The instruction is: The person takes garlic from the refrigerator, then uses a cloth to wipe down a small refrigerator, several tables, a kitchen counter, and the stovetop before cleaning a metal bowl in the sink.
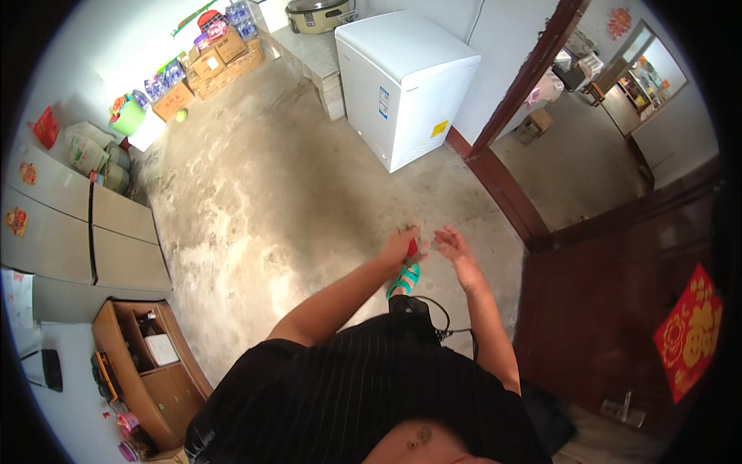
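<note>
My left hand (399,246) is closed around a small red object (413,248), partly hidden by the fingers; blur leaves its kind unclear. Just to its right, my right hand (456,248) is raised with its fingers apart, and nothing shows in it. A small gap separates the two hands. Below them a foot in a green sandal (404,279) stands on the concrete floor (278,191). A black cable (446,332) hangs by my black shirt, between it and my right forearm.
Ahead stands a white chest freezer (400,81) beside a concrete ledge (307,58). A red-brown door frame (504,191) and door (591,313) are at right. Cartons (208,64) line the far wall; a refrigerator (52,226) and wooden cabinet (168,388) stand at left.
</note>
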`<state>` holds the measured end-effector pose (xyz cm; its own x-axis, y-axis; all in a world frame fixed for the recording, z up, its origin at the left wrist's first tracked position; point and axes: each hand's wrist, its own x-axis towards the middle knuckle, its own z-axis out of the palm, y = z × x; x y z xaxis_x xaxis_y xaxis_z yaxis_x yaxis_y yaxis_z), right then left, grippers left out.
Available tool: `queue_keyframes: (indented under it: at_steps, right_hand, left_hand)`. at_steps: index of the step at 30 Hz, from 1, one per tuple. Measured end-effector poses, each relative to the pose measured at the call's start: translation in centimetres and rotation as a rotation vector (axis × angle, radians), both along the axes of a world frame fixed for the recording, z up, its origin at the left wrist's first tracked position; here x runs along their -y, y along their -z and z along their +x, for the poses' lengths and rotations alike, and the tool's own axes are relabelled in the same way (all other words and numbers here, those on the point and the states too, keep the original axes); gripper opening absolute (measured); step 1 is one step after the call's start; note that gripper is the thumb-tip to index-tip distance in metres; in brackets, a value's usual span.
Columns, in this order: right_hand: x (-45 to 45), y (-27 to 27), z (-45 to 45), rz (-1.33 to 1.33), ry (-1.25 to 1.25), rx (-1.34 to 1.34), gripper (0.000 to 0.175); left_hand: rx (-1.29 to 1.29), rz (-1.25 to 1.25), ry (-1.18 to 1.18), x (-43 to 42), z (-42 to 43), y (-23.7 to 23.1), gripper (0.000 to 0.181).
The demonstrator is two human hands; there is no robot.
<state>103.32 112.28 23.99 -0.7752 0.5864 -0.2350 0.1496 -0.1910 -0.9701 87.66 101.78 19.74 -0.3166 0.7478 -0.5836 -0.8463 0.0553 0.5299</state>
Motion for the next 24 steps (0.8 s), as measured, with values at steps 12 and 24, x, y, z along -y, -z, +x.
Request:
queue_keyframes:
  at_steps: [12,24]
  right_hand:
    - [-27.6,1.1,-6.1,-0.151,0.213,0.140,0.037]
    - [-42.6,1.5,-15.7,-0.206,0.305,0.237,0.030]
  left_hand:
    - [-0.781,-0.113,-0.371,-21.9,-26.1,-3.7,0.052]
    - [-1.537,-0.362,-0.202,-43.0,-48.6,-3.6,0.053]
